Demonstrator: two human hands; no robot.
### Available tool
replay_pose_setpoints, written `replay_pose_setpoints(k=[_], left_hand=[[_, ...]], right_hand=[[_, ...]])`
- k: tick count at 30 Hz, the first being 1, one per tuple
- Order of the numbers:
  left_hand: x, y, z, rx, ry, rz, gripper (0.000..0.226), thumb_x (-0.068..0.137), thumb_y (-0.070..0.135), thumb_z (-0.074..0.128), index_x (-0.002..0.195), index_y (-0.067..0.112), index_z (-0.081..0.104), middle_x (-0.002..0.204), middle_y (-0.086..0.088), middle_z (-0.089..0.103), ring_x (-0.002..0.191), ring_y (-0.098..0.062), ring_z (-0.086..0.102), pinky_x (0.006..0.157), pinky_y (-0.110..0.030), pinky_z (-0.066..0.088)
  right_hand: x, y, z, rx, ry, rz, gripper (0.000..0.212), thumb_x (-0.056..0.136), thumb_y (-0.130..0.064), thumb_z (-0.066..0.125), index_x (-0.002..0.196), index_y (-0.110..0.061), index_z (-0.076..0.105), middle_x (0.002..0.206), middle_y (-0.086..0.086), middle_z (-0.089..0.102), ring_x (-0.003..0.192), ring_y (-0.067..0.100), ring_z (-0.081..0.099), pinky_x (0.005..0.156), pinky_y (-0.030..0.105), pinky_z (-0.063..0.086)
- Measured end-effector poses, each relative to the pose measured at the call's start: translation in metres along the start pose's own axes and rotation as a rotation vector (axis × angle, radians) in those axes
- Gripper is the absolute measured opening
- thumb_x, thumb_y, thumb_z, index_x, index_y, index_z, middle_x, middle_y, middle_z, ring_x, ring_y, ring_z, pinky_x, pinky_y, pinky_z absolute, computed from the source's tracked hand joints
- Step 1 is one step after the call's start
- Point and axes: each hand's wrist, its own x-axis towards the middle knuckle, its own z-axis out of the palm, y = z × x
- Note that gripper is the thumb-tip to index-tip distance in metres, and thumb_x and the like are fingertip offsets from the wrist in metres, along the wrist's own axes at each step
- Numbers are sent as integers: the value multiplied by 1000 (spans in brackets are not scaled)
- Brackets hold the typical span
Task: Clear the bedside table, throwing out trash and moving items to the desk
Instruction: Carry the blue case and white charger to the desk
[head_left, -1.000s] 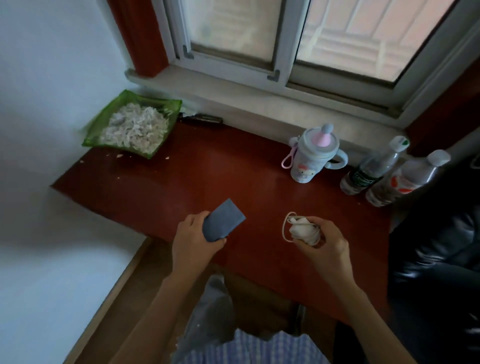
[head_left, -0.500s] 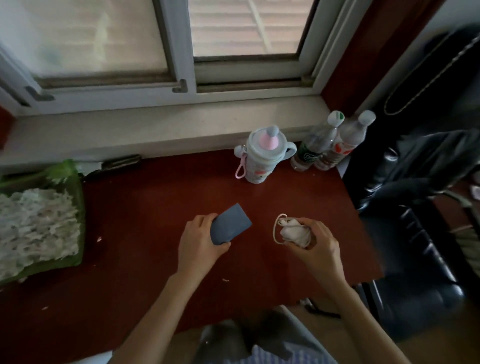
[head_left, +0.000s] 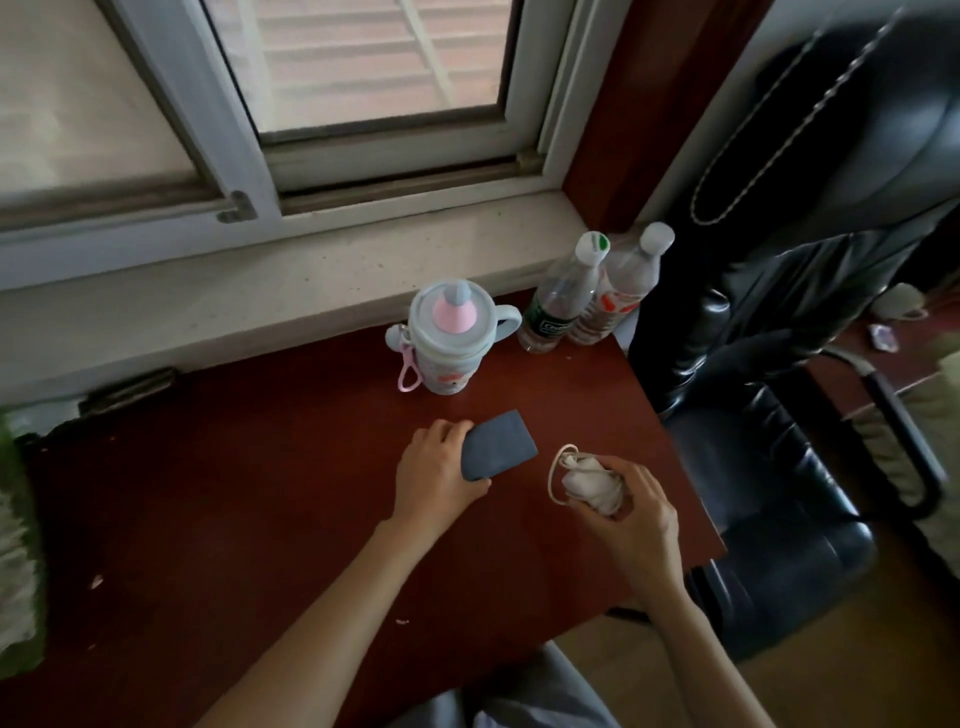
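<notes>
My left hand (head_left: 434, 475) grips a flat dark-blue case (head_left: 498, 444) just above the red-brown desk top (head_left: 234, 493). To its right, my right hand (head_left: 631, 512) is closed around a bundled white cable (head_left: 584, 480) with one loop sticking out on the left. Behind both hands, near the window sill, stands a pale-blue child's cup with a pink spout (head_left: 449, 338).
Two clear plastic bottles (head_left: 587, 291) stand at the desk's back right corner. A black leather chair (head_left: 779, 364) is close against the right edge. A green tray of white scraps (head_left: 15, 545) sits at the far left. A dark object (head_left: 127, 389) lies by the sill.
The view has swung right, so the green tray slid to the left edge and the chair came in. Both hands keep their objects and have drifted slightly toward the cup.
</notes>
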Motion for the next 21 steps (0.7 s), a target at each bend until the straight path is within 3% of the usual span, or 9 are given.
replay_pose_setpoints(k=[6, 16, 21], left_hand=[[50, 33, 29, 19, -56, 58, 69, 56, 36, 80, 117, 16, 55, 107, -5, 58, 98, -27, 54, 83, -42, 48], [116, 61, 71, 132, -47, 133, 71, 50, 35, 82, 113, 13, 59, 98, -9, 62, 84, -33, 58, 72, -42, 51], [130, 68, 82, 170, -71, 152, 70, 50, 37, 81, 112, 14, 61, 95, -7, 63, 83, -32, 58, 70, -40, 50]], right_hand=[[14, 25, -13, -21, 15, 87, 48, 64, -32, 86, 107, -32, 64, 102, -21, 63, 96, 1, 60, 82, 25, 51], [34, 58, -25, 4, 24, 191, 51, 63, -29, 87, 107, -35, 62, 105, -21, 62, 98, 1, 60, 80, 25, 51], [40, 65, -27, -23, 29, 235, 51, 62, -31, 87, 107, -34, 63, 105, -20, 62, 97, 0, 59, 80, 17, 46]])
